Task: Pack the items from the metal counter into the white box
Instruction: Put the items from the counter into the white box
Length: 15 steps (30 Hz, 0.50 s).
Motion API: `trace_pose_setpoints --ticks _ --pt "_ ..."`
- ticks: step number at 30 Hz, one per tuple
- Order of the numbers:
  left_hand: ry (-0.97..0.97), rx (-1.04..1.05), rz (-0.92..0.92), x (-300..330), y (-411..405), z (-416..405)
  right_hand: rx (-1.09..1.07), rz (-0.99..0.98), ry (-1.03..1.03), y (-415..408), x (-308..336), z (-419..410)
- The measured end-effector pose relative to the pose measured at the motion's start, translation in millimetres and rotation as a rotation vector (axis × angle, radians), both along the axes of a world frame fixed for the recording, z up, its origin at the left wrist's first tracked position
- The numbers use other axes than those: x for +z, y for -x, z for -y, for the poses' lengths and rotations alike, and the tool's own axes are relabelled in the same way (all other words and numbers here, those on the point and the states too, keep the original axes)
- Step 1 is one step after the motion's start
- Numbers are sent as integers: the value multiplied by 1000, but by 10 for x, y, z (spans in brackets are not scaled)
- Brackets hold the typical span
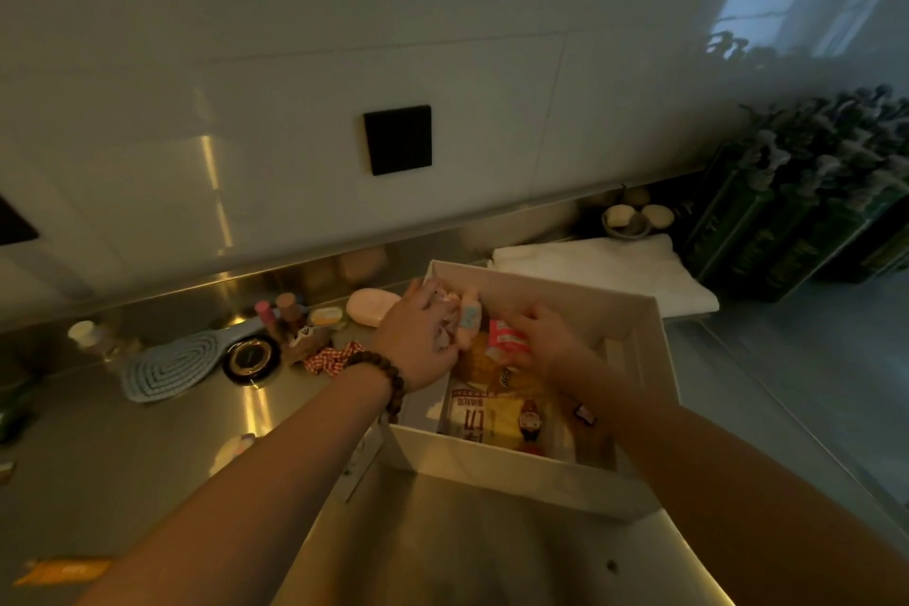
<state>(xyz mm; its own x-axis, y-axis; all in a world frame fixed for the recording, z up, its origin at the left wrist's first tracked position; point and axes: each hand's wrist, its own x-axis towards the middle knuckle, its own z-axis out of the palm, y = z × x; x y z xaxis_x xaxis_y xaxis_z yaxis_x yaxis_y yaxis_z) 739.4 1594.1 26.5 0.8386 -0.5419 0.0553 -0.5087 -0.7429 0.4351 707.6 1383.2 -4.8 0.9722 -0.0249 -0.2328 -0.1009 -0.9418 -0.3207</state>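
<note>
Nearest the camera, both bare forearms reach forward from the lower edge, converging over the open white cardboard box [521,467], which sits on the brushed metal counter [147,458] with its near wall towards the person. Inside, against the near wall, lie a white snack packet with red print [467,418], a yellow packet [506,413] and a small red-strapped watch [530,421]. The left hand [418,340], with a brown wooden bead bracelet [388,379] at the wrist, crosses the box's left wall, palm down, its fingers curled around a pale pink soft toy with a blue patch [467,317] held above the far left corner of the box. The right hand [541,340] is lowered inside the box, fingers bent down onto a red and white pouch [506,335]; whether it grips or only presses I cannot tell. On the counter left of the box lie a red checked fabric scrunchie [327,357], a round black compact with a gold ring [251,357], a light blue oval hairbrush [167,367], and farther back a pink oval soap bar [371,305]. Beyond the box's far right corner lies a folded white cloth [605,266].
</note>
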Motion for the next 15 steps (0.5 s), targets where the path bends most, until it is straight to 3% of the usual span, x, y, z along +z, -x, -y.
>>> trace_pose_setpoints --ticks 9,15 --pt "125 62 -80 -19 46 -41 120 131 -130 170 274 -291" --pt "-13 123 -66 -139 178 -203 331 167 61 277 168 -502"
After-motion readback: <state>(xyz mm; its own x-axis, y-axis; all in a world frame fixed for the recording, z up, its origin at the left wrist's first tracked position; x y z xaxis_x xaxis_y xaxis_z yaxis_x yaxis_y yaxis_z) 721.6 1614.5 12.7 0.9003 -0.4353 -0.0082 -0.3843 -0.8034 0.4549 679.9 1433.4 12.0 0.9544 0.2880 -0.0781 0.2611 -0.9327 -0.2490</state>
